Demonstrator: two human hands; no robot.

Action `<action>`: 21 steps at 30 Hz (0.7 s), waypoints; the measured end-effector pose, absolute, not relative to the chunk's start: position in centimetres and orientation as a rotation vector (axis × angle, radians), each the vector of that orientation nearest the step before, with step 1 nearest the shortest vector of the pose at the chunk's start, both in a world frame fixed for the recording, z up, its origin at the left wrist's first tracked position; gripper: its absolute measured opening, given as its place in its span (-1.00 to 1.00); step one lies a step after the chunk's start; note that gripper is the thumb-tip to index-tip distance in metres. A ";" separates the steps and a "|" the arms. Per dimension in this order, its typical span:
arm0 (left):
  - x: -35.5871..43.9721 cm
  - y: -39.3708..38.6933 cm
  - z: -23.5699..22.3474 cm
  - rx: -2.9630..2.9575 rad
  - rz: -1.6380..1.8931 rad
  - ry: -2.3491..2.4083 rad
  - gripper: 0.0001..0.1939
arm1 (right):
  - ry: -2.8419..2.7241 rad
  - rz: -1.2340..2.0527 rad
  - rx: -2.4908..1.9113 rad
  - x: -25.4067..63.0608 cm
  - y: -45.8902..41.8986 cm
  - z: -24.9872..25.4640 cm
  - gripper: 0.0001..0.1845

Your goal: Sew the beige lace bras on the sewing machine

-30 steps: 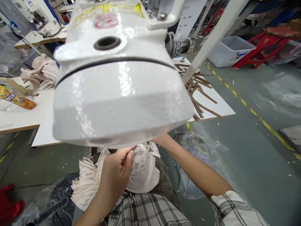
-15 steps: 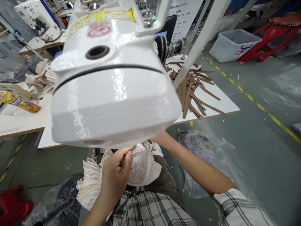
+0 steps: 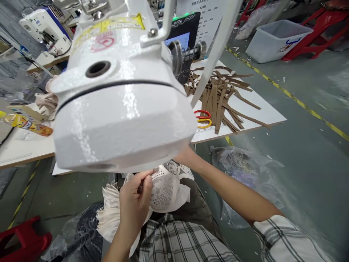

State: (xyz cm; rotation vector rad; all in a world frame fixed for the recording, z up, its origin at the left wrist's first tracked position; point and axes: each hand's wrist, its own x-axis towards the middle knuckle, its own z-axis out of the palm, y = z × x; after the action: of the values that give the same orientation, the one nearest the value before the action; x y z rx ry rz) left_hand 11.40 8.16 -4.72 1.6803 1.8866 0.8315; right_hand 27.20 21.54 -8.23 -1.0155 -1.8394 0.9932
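Observation:
A big white sewing machine head (image 3: 120,105) fills the middle of the view and hides the work under it. Below it my left hand (image 3: 135,200) is closed in a pinch on the edge of a white lace bra cup (image 3: 166,189) that rests on my lap. More white lace pieces (image 3: 110,211) are piled to the left of it. My right forearm (image 3: 229,189) reaches up under the machine; the right hand itself is hidden behind the machine head.
A white table (image 3: 256,109) at the right carries brown strips (image 3: 218,94) and red and yellow scissors (image 3: 202,118). A clear plastic bag (image 3: 245,174) lies on the floor at my right. A screen (image 3: 185,40) stands behind the machine. Pale fabric (image 3: 45,100) and a yellow packet (image 3: 25,123) lie at left.
The view has swung to the right and down a little, showing the scissors and more of the strips. My left hand keeps its pinch on the lace cup.

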 end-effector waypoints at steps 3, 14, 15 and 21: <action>11.0 8.1 -5.2 1.730 0.857 1.880 -0.74 | -1.825 1.009 -1.033 27.1 21.6 -8.5 -0.90; 11.6 8.0 -5.7 1.690 0.872 1.837 -0.73 | -1.799 1.024 -0.972 28.1 20.9 -8.8 -0.89; 11.7 8.0 -5.8 1.712 0.872 1.822 -0.72 | -1.807 1.013 -0.960 28.2 20.9 -8.9 -0.89; 11.4 8.3 -5.9 1.785 0.774 1.845 -0.72 | -1.870 0.949 -0.988 28.1 21.3 -9.1 -0.84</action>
State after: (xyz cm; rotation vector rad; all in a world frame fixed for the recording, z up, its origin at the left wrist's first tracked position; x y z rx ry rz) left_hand 11.43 8.33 -5.92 1.7852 1.8451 0.7737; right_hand 28.08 21.27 -9.13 -0.9875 -1.8698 0.9492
